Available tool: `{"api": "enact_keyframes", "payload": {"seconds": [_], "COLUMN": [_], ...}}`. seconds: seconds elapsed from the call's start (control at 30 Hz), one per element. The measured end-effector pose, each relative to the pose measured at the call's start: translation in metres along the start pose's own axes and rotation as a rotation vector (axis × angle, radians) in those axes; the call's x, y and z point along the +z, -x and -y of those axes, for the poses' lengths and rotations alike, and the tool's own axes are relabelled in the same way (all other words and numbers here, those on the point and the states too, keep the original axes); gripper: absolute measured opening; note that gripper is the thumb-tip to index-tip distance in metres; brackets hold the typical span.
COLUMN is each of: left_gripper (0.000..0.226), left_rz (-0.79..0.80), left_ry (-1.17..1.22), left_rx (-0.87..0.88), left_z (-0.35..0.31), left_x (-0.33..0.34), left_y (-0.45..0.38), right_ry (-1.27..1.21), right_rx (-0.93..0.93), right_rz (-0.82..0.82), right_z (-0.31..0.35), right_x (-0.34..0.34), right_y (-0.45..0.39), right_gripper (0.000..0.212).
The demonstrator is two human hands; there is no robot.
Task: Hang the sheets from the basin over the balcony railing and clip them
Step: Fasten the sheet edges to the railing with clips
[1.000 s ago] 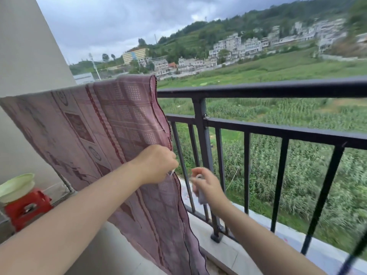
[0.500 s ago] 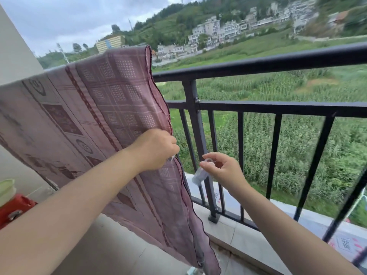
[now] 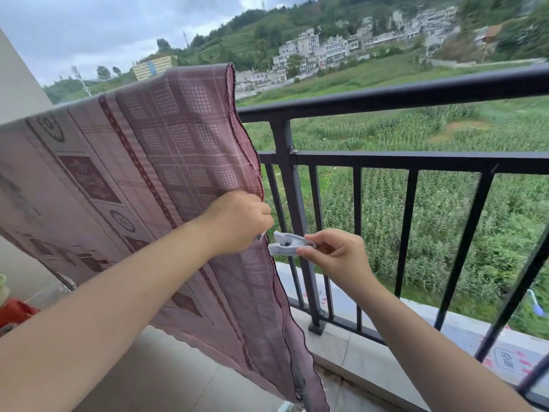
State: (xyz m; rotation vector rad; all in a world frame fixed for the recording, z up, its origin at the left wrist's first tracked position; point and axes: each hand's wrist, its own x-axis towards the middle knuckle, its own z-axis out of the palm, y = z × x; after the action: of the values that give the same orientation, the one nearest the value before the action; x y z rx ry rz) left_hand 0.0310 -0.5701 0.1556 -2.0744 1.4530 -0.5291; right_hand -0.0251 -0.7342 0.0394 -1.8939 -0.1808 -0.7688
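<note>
A maroon patterned sheet point(image 3: 142, 185) hangs draped over the black balcony railing point(image 3: 386, 96) on the left. My left hand point(image 3: 237, 221) grips the sheet's right edge partway down, fingers closed on the cloth. My right hand point(image 3: 335, 254) pinches the tail of a white plastic clothes clip point(image 3: 288, 243). The clip lies level, its jaws pointing left and right up against the sheet's edge just under my left hand.
A railing post point(image 3: 294, 215) stands just behind the clip. At the far left edge sits a red stool point(image 3: 15, 312) with a pale basin on it, mostly cut off. A beige wall point(image 3: 20, 93) closes the left side. Tiled floor lies below.
My right hand has risen and turned the clip level, bringing its jaws to the sheet's edge. My left hand keeps its hold on the cloth. The view has tilted slightly.
</note>
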Motion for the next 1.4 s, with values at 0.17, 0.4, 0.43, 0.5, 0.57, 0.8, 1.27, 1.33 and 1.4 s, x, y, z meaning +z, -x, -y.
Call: {"api": "enact_keyframes", "payload": {"seconds": [0.17,0.4,0.43,0.5,0.57,0.8,1.27,1.33,1.4], "left_gripper": [0.029,0.028,0.027,0.023,0.006,0.016,0.027,0.025,0.024], "left_rz": [-0.083,-0.15,-0.166,-0.22,-0.336,-0.489,-0.403,-0.341,-0.291], "left_ry": [0.011,0.059,0.068,0.09,0.218,1.201,1.999,2.085,2.175], "left_rx": [0.012,-0.008,-0.017,-0.044,-0.109,-0.743,-1.185,-1.201,-1.198], "left_z": [-0.002,-0.002,-0.002,-0.001,-0.001,-0.048,-0.143,-0.152,-0.158], "left_x": [0.003,0.006,0.007,0.01,0.017,0.025,0.059,0.067,0.071], "left_y": [-0.002,0.0,0.0,0.003,0.009,0.05,0.049,0.047,0.044], "right_ry": [0.036,0.114,0.112,0.11,0.091,-0.012,-0.212,-0.248,-0.265], "right_rx": [-0.076,-0.056,-0.031,0.016,0.061,0.176,0.465,0.487,0.479], "right_rz": [0.071,0.094,0.093,0.096,0.117,0.189,0.498,0.577,0.655], "right_z": [0.008,0.009,0.007,0.004,0.001,-0.001,-0.022,-0.027,-0.03], "right_x": [0.008,0.024,0.025,0.024,0.023,0.015,0.006,0.002,-0.002], "right_y": [-0.002,-0.007,-0.007,-0.005,-0.001,0.012,0.083,0.092,0.099], "right_gripper": [0.029,0.029,0.03,0.032,0.038,0.055,0.023,0.022,0.027]}}
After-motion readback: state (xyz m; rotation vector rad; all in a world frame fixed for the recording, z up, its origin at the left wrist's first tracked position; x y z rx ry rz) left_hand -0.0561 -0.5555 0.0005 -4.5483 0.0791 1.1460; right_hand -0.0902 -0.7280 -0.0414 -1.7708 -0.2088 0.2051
